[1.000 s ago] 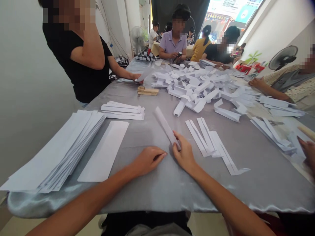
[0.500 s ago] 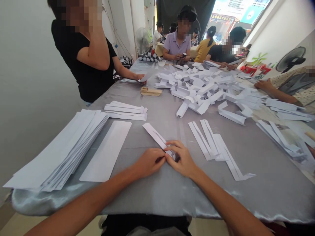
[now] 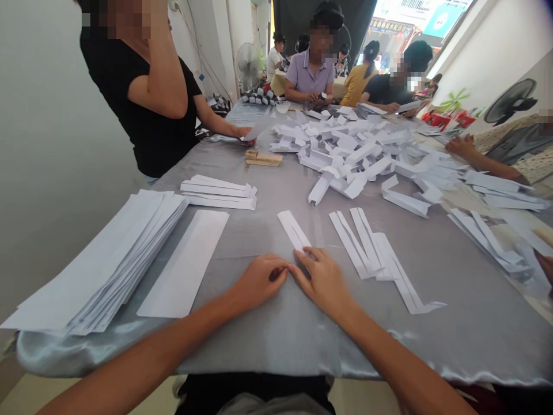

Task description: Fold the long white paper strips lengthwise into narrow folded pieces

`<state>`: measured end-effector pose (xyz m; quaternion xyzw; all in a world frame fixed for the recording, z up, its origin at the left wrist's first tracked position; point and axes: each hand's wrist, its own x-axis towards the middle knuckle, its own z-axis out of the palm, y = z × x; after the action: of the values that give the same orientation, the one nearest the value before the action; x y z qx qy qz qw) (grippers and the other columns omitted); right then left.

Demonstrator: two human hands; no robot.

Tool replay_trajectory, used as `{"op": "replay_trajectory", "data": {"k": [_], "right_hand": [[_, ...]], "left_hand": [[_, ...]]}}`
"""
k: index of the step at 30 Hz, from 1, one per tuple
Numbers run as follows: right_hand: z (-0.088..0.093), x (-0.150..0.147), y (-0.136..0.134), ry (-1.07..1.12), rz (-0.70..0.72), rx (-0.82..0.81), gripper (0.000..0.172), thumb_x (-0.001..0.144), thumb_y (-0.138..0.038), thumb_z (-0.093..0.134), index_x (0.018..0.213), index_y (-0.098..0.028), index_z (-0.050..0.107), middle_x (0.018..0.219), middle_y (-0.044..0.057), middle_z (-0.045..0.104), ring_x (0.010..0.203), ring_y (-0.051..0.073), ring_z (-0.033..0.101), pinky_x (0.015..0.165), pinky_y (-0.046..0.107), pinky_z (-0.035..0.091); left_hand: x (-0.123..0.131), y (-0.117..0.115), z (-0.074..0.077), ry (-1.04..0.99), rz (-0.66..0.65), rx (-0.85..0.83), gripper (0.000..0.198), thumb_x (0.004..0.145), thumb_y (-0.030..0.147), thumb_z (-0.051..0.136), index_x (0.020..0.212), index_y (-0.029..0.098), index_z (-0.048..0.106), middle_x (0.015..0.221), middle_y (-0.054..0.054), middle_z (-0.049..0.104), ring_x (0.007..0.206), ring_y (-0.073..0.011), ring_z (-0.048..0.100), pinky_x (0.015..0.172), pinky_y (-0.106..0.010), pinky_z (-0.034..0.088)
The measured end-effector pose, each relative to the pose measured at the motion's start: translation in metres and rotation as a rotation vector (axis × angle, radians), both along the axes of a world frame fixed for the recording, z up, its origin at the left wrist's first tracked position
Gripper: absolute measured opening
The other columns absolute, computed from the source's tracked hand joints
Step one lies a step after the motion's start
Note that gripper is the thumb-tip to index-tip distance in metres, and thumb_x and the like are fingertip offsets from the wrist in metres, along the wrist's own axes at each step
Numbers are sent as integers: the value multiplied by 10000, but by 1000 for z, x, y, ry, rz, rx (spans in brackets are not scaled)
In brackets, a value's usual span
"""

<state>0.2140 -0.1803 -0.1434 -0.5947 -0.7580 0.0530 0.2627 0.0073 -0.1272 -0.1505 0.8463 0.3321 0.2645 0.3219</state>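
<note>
A narrow folded white paper strip (image 3: 294, 229) lies slanted on the table, its near end hidden under my right hand (image 3: 323, 281). My right fingers are closed over that strip, and the thumb points left. The fingertips of my left hand (image 3: 262, 280) are pinched together and meet my right thumb. Whether anything is between the left fingers is hidden. Just right of my right hand lie several folded strips (image 3: 355, 246), one with a bent end. To the left of my left hand is a flat white paper sheet (image 3: 185, 262).
A thick stack of paper sheets (image 3: 101, 259) lies at the left, with more folded strips (image 3: 220, 193) behind it. Farther back are a small wooden block tool (image 3: 263, 158) and a heap of folded paper pieces (image 3: 354, 147). Other people stand and sit around the grey-covered table (image 3: 259, 346).
The folded strip has shifted right and turned steeper with my right hand. My left hand's pinched fingers no longer meet the strip's visible part. The view has moved slightly.
</note>
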Motion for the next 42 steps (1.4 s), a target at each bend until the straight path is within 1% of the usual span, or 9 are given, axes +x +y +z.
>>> {"op": "replay_trajectory", "data": {"k": [5,8,10,12,19,24,29,36,42], "right_hand": [[-4,8,-1,-41,-216,44,489,1065,-566,598,1435,-258,683,1072,188,697,1025,358,642,842,477,572],[-8,24,2,-37,-334,21,387,1077,-541,571,1254,-249,753,992,178,645,974,347,627,753,434,553],[-7,39,4,-152,-393,-8,320,1096,-447,528,1075,-243,773,958,169,630,941,329,623,689,388,530],[-5,53,6,-294,-435,-77,299,1086,-366,517,1042,-206,766,969,194,635,930,336,628,652,376,517],[5,85,15,-420,-615,-302,345,1063,-295,485,990,-130,779,1041,273,664,1029,413,667,717,485,561],[12,104,22,-344,-742,-225,333,1031,-330,515,1076,-132,779,1113,272,666,1078,413,647,780,503,557],[13,95,29,-132,-572,55,459,1017,-358,500,1376,-137,682,1260,229,655,1161,384,629,870,483,552],[-17,61,35,71,-209,15,415,1016,-326,488,1284,-105,714,1181,192,700,1089,339,676,994,511,556],[-25,69,38,114,-191,48,397,989,-335,531,1243,-96,720,1176,198,687,1131,352,661,1033,531,544]], "left_hand": [[0,1,4,-3,-18,-35,211,1028,220,573,956,207,771,801,-14,693,733,-174,602,744,-321,448],[0,1,6,-12,-27,-45,202,1024,224,590,1005,211,790,817,-15,710,746,-172,617,758,-320,462],[0,1,7,-12,-24,-46,202,1021,231,594,994,209,793,816,-19,716,747,-172,624,759,-321,470],[-1,1,6,-9,-21,-47,204,1019,233,596,989,208,796,820,-25,723,750,-174,631,758,-321,476],[-2,2,3,-5,-31,-44,205,1020,213,599,1017,211,804,841,-25,733,769,-172,636,767,-326,479],[-1,-2,5,-10,-33,-9,211,1027,243,604,992,218,811,812,-33,735,757,-182,634,761,-338,489],[-2,-3,6,-16,3,45,222,1020,209,591,1011,219,812,873,-46,770,819,-206,668,812,-360,509],[-8,7,3,49,148,142,228,1010,171,581,1042,207,804,896,-55,787,890,-246,673,897,-434,479],[-31,23,13,251,319,221,282,965,190,638,1212,164,770,1219,-164,718,1189,-345,634,1038,-517,494]]}}
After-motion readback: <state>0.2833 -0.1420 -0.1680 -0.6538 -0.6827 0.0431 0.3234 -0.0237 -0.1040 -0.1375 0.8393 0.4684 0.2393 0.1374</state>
